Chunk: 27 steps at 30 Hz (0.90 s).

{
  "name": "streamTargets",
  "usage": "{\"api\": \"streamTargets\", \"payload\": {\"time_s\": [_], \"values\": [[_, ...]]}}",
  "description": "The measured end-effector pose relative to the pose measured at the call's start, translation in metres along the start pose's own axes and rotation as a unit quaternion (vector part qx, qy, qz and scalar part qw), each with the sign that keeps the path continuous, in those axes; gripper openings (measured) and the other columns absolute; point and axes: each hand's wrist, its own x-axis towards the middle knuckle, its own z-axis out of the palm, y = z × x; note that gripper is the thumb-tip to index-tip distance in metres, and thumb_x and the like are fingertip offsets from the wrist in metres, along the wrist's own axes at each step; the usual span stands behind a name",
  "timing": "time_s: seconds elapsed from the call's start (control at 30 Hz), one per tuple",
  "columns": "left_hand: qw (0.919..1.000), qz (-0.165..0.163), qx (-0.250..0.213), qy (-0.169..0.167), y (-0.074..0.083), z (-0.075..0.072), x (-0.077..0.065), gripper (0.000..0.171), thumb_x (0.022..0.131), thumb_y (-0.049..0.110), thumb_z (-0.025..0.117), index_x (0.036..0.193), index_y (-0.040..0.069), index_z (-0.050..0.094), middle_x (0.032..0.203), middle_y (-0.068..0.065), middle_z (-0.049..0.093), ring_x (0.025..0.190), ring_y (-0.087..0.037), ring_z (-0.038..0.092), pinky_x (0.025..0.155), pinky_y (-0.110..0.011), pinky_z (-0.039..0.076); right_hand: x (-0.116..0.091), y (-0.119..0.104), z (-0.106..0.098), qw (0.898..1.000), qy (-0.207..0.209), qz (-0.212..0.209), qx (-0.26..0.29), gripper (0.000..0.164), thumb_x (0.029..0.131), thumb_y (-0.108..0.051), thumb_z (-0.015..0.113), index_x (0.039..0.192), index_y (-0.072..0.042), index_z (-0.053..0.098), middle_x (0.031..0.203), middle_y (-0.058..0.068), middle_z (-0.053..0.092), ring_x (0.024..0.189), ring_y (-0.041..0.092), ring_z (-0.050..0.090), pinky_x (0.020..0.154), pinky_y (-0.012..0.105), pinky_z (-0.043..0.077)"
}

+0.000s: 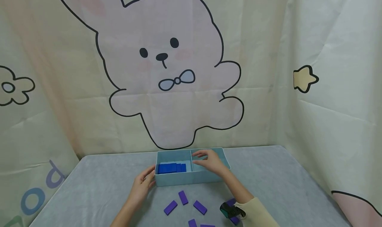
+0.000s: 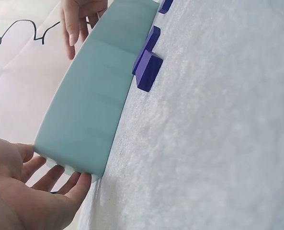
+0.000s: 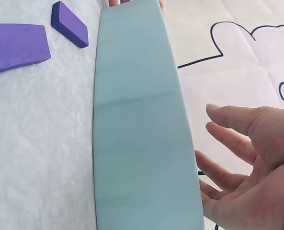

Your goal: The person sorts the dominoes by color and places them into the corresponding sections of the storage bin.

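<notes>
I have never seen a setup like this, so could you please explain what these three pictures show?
There is no robot here: a person works with bare hands. The wide picture is taken from the head, the other two from the left and right wrists. On the cloth-covered table stands a light blue divided box. Blue blocks lie in its left compartment, and purple blocks lie loose in front of it. The left hand rests its fingertips against the box's left end. The right hand is over the right compartment and holds nothing that I can see.
</notes>
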Motion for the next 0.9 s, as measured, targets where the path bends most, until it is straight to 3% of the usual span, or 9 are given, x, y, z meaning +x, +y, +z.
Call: {"api": "streamTargets", "payload": {"time_s": [0.33,0.6,0.77,0.9], "values": [[1.0000,0.003,-0.001,0.006,0.000,0.002,0.003,0.047,0.115,0.015,0.045,0.155,-0.009,0.043,0.162,-0.030,0.041,0.148,-0.047,0.043,0.111,-0.058,0.049,-0.018,0.004,-0.010,1.000,0.030,0.001,-0.005,0.031,0.099,-0.012,0.073,0.125,0.004,0.072,0.128,0.024,0.070,0.114,0.042,0.067,0.086,0.043,0.062],[0.9995,-0.002,0.011,0.031,0.001,0.003,0.001,0.045,0.114,0.016,0.047,0.152,-0.008,0.048,0.159,-0.030,0.045,0.141,-0.047,0.052,0.107,-0.053,0.054,-0.033,0.005,-0.016,0.998,0.065,0.024,-0.007,0.025,0.099,-0.013,0.074,0.123,-0.004,0.076,0.127,0.022,0.071,0.101,0.031,0.070,0.079,0.038,0.062],[0.9975,0.015,0.036,0.059,0.005,0.003,-0.001,0.042,0.111,0.014,0.054,0.147,-0.008,0.055,0.152,-0.028,0.054,0.133,-0.043,0.060,0.101,-0.041,0.059,-0.040,0.007,-0.021,0.995,0.092,0.027,-0.008,0.024,0.099,-0.012,0.074,0.122,-0.006,0.077,0.125,0.018,0.073,0.102,0.030,0.071,0.079,0.037,0.062],[0.9934,0.031,0.084,0.072,0.009,0.002,-0.003,0.040,0.110,0.014,0.057,0.145,-0.005,0.059,0.149,-0.024,0.059,0.131,-0.042,0.062,0.101,-0.045,0.059,-0.043,0.009,-0.025,0.994,0.111,0.020,-0.015,0.023,0.099,-0.009,0.074,0.122,-0.005,0.076,0.123,0.016,0.074,0.106,0.034,0.071,0.084,0.041,0.062]]}}
